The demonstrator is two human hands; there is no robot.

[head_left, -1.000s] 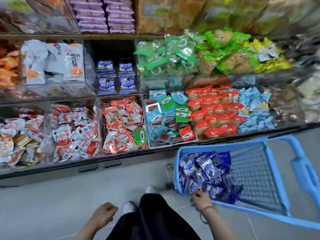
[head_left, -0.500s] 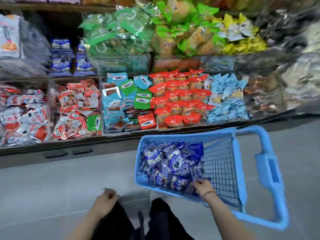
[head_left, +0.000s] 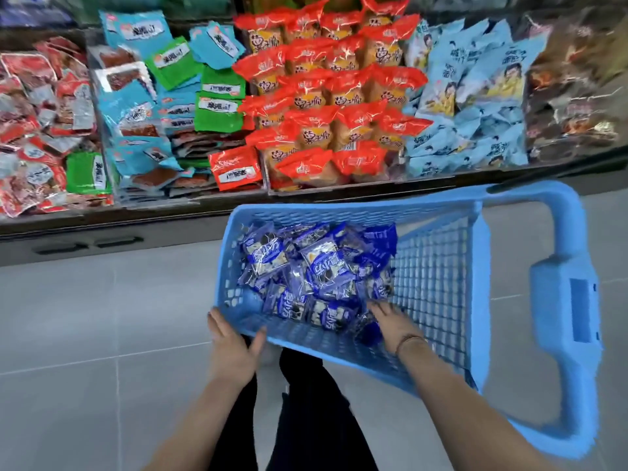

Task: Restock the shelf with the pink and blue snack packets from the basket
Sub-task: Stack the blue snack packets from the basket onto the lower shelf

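- Shelf (head_left: 136,212): spans the upper part of the frame and is packed with red, green, orange and pale-blue packets. No dark-blue stock matching the basket's load shows in this view.
- Basket (head_left: 435,266): blue plastic mesh, centre to right of the frame, on the floor just below the shelf front. Its handle (head_left: 574,300) points to the right edge.
- Blue snack packets (head_left: 319,266): 1 loose pile in the left half of the basket, with bare mesh to the right. No pink packet is visible.
- Packet orientation: mixed, mostly flat or overlapping, with long axes at differing angles. The top centre packet lies face up, its long axis slanted across the frame.
- Right hand (head_left: 390,321): inside the basket at the pile's lower-right edge. The fingers are extended and spread, touching packets, with none seen enclosed.
- Left hand (head_left: 234,348): outside the basket, braced on its lower-left corner with thumb apart from fingers.
- Key relation: the pile lies up and left of the right fingertips, so the right hand is nearer. The wall separates the left hand from it.
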